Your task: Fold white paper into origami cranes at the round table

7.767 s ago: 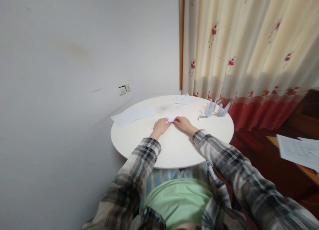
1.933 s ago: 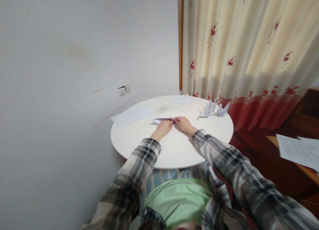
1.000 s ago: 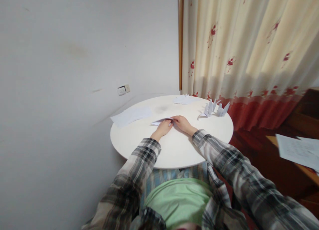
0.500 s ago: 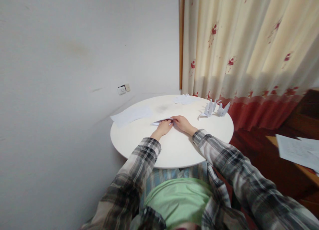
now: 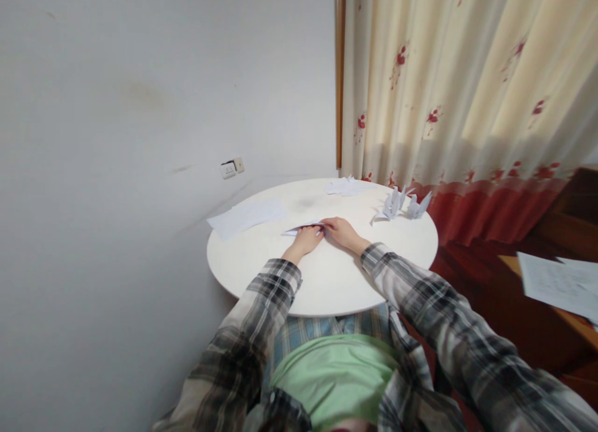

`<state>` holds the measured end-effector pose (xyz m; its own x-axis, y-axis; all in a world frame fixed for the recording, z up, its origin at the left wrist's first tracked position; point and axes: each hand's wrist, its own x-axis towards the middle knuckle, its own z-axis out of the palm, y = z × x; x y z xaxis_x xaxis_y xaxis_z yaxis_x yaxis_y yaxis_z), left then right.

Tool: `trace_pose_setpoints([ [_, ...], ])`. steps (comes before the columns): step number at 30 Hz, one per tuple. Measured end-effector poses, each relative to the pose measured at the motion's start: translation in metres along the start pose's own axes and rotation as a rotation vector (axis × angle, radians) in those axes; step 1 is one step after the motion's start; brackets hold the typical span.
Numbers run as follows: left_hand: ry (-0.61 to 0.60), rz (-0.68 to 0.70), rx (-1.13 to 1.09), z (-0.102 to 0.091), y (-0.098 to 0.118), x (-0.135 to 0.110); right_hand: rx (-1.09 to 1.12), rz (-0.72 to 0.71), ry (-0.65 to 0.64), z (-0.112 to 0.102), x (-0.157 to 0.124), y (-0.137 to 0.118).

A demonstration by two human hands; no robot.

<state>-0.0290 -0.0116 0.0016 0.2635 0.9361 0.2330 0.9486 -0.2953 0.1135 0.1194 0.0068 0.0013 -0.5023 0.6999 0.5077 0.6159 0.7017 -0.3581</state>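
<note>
Left hand point(image 5: 308, 239) and right hand point(image 5: 342, 231) grip a seemingly part-folded white paper piece point(image 5: 294, 230); finished-looking white paper figures point(image 5: 393, 206) stand at two o'clock, unfolded white paper sheets point(image 5: 247, 217) at ten.

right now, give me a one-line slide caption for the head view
Left hand and right hand on a folded paper, with paper birds to the right on a white table.

Table point(image 5: 327, 285): near side open between left sleeve point(image 5: 275, 282) and right sleeve point(image 5: 397, 273). Middle blocked by left hand point(image 5: 307, 239), right hand point(image 5: 343, 233) and folded paper point(image 5: 294, 230). Far lane passable between flat sheet point(image 5: 245, 217) on left and paper pile point(image 5: 346, 186) at far edge. Right: paper birds point(image 5: 395, 206) stand up, gap to right hand. Wall point(image 5: 163, 220) hems left, curtain point(image 5: 402, 139) far right.
</note>
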Motion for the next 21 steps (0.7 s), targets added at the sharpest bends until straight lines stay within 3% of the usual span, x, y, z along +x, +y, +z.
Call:
trace_pose_setpoints([
  [21,0.024,-0.02,0.024,0.0029,-0.0004,0.0002,-0.007,0.004,0.007,-0.001,-0.0009,-0.0024],
])
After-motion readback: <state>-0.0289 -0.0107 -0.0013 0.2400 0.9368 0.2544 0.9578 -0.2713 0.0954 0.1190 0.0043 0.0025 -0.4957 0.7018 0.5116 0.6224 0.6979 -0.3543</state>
